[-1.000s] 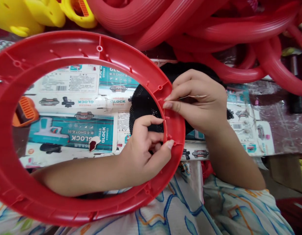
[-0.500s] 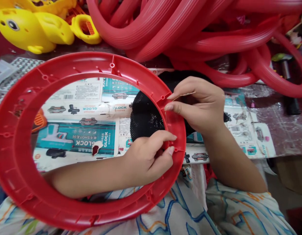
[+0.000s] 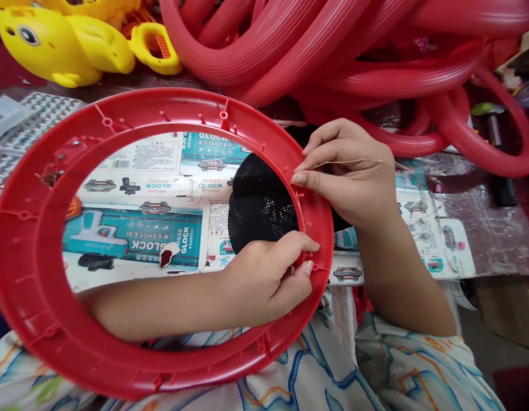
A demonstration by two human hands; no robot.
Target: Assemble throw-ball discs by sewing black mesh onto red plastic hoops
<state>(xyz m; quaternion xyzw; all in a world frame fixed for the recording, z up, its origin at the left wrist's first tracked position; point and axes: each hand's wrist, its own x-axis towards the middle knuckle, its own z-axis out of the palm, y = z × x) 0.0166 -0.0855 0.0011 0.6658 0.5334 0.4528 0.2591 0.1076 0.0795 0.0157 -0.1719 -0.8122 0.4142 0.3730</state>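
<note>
A large red plastic ring (image 3: 41, 188) lies tilted across my lap and the table edge, ribbed inner side up. My left arm passes through its opening, and my left hand (image 3: 268, 274) pinches the ring's right rim between thumb and fingers. My right hand (image 3: 350, 171) sits just above, fingers pressed together on the same rim, with a thin pale thread running across its back. A black mesh net (image 3: 260, 200) bunches under the rim between both hands.
A heap of red plastic rings (image 3: 333, 51) fills the back. Yellow duck-shaped toy parts (image 3: 67, 45) sit at the far left. Flattened printed cardboard boxes (image 3: 136, 228) cover the table. Clear blister trays (image 3: 28, 120) lie at the left, a hammer (image 3: 493, 125) at the right.
The ring has shifted slightly right and up in view. My left fingers closed tighter on the rim. My right hand stays pinched at the rim, thread still across it.
</note>
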